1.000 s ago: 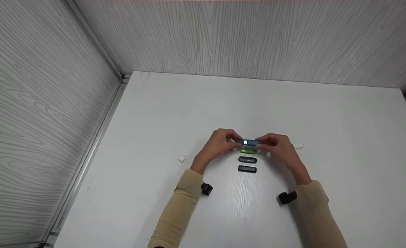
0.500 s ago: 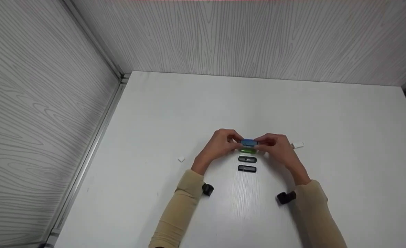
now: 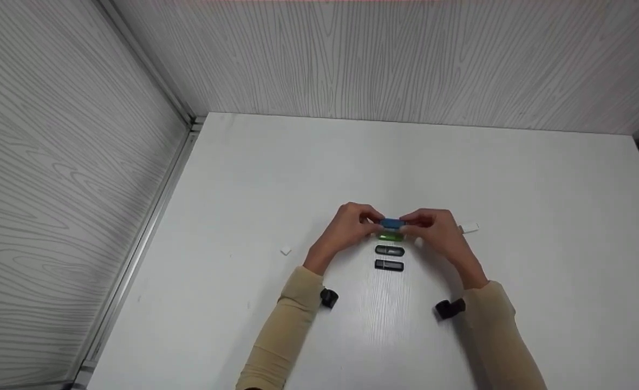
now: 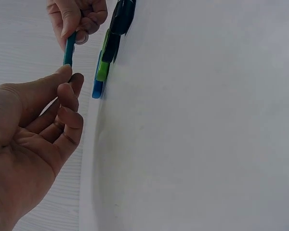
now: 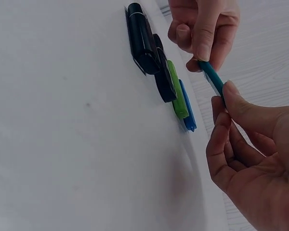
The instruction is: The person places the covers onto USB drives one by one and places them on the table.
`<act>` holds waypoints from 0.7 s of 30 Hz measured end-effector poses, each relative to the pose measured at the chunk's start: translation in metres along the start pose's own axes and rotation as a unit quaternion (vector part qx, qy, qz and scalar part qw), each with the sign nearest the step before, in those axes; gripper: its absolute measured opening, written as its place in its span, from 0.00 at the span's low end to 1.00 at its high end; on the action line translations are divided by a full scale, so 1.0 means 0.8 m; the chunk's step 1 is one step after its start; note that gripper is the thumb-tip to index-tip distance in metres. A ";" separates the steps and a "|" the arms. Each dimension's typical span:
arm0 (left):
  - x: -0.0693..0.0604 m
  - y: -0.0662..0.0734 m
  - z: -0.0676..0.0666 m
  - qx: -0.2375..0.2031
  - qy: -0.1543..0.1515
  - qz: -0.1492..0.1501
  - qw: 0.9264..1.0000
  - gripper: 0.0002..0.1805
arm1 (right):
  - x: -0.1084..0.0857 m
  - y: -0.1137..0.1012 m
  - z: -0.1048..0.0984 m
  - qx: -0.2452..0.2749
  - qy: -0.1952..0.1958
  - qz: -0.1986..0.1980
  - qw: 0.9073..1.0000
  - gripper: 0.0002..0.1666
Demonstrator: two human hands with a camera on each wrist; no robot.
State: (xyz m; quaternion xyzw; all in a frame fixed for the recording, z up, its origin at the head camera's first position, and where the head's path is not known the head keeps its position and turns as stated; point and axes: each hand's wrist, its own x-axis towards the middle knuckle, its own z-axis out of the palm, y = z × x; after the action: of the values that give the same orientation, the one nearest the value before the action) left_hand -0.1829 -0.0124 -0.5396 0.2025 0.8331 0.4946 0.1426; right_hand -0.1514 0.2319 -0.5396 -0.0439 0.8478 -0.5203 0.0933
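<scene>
Between both hands is a blue-teal USB stick (image 3: 392,223), held off the table. My left hand (image 3: 350,223) pinches its left end between thumb and finger; my right hand (image 3: 432,227) pinches the right end the same way. The wrist views show the stick (image 4: 68,50) edge-on. Below it, a green USB stick (image 3: 390,236) and two black ones, the rounded one (image 3: 389,251) and the straight one (image 3: 389,265), lie in a column on the table. Another blue USB stick (image 5: 187,106) lies beyond the green one in the right wrist view; the held stick seems to cover it from the head.
Right of my right hand lies a white USB stick (image 3: 470,227), its near end by the hand. A small white piece (image 3: 286,250), perhaps a cap, lies left of my left wrist. White wood-grain panels (image 3: 379,65) wall the table (image 3: 319,151) at the back and sides.
The held USB stick has turned: the light patch on its face one second ago no longer shows, and a plain blue side faces up. Both hands stay nearly in place, slightly closer together.
</scene>
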 end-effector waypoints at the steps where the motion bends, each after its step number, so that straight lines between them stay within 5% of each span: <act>1: 0.000 0.000 0.000 -0.002 0.000 -0.001 1.000 0.10 | 0.001 0.000 0.000 0.001 0.000 0.000 1.000 0.16; 11: 0.010 0.002 -0.002 -0.009 0.009 -0.002 1.000 0.12 | 0.005 0.006 -0.004 -0.010 0.018 0.013 1.000 0.19; 21: 0.020 0.005 0.002 0.041 0.023 -0.009 0.999 0.12 | 0.012 0.004 -0.006 0.014 0.026 0.025 0.999 0.20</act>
State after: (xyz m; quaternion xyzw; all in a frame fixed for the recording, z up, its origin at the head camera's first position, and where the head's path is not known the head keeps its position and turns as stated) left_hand -0.1957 -0.0017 -0.5373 0.1896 0.8573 0.4635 0.1195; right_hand -0.1618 0.2363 -0.5416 -0.0081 0.8435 -0.5303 0.0847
